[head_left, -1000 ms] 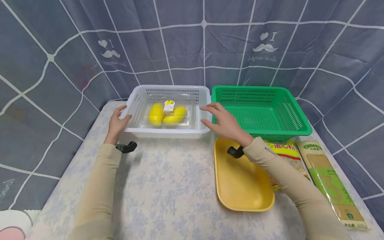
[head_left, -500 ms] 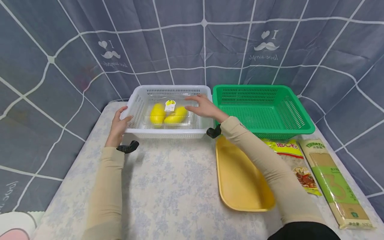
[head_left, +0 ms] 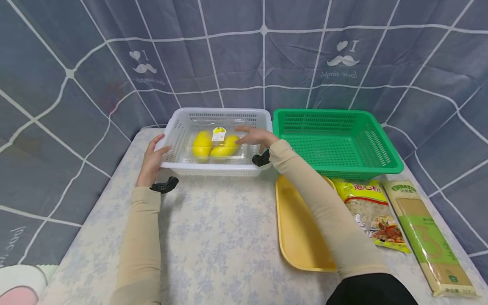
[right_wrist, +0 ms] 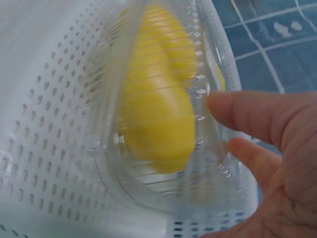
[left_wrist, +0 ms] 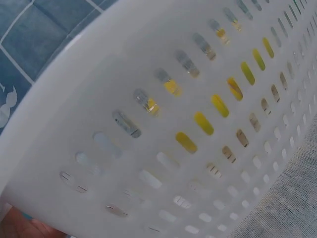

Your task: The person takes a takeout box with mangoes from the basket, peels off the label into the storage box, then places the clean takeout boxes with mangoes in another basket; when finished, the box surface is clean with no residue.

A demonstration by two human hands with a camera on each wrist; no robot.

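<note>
A white plastic basket (head_left: pixel 213 167) holds a clear lidded box (head_left: pixel 232 158) with yellow, mango-like fruits (head_left: pixel 202 146) inside and a label on top. My left hand (head_left: pixel 151 161) grips the basket's left rim, its thumb over the inner side. In the left wrist view only a bit of that hand (left_wrist: pixel 29 225) shows below the basket's perforated wall (left_wrist: pixel 148 163). Over the box's right end reaches my right hand (head_left: pixel 257 136), fingers extended. The right wrist view has its fingertips (right_wrist: pixel 225 106) at the edge of the box (right_wrist: pixel 163 193); firm contact cannot be told.
A green basket (head_left: pixel 335 148) stands just right of the white one. Before it lie a yellow tray (head_left: pixel 301 237), a bag of food (head_left: pixel 375 216) and a long green-labelled packet (head_left: pixel 428 237). A tiled-pattern curtain (head_left: pixel 236 63) hangs behind. A white-and-pink object (head_left: pixel 19 281) is at lower left.
My right hand has moved left from the basket's right rim to over the clear box, then slightly lower. My left hand stays on the left rim.
</note>
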